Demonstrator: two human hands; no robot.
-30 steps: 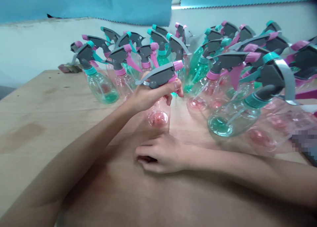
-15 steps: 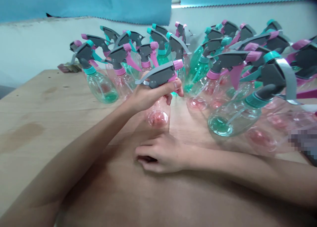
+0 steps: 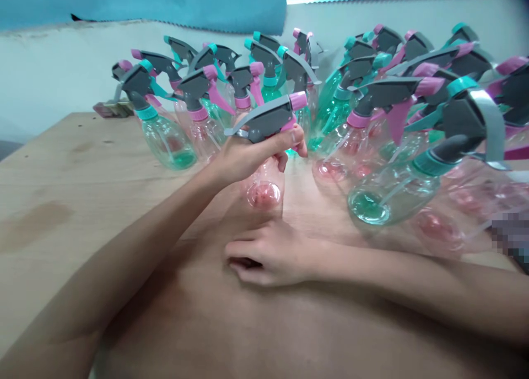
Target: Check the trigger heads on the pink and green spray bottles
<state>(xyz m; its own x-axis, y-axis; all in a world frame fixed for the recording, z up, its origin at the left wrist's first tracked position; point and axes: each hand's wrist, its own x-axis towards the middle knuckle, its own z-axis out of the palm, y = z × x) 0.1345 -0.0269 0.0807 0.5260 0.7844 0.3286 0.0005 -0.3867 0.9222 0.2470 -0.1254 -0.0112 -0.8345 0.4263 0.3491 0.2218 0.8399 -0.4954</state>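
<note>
My left hand (image 3: pixel 243 160) is wrapped round the neck of a clear spray bottle (image 3: pixel 264 195) with a pinkish base. Its grey trigger head with a pink nozzle sticks out above my fingers and points to the right. Part of the bottle's body is behind my hand. Closer to me, my right hand (image 3: pixel 270 258) rests on the table with its fingers loosely curled and nothing visible in them. A teal-collared spray bottle (image 3: pixel 397 191) leans to the right of both hands, its bottom green.
Several more spray bottles, pink or teal trimmed, crowd the back and right of the wooden table (image 3: pixel 53 175). Small blocks (image 3: pixel 113 109) lie at the back left edge. A blue cloth (image 3: pixel 144 4) hangs on the wall behind. A blurred-out object (image 3: pixel 508 233) is at right.
The view has tilted slightly, so the bottles sit a little higher in the picture. My hands and the held spray bottle keep nearly the same pose.
</note>
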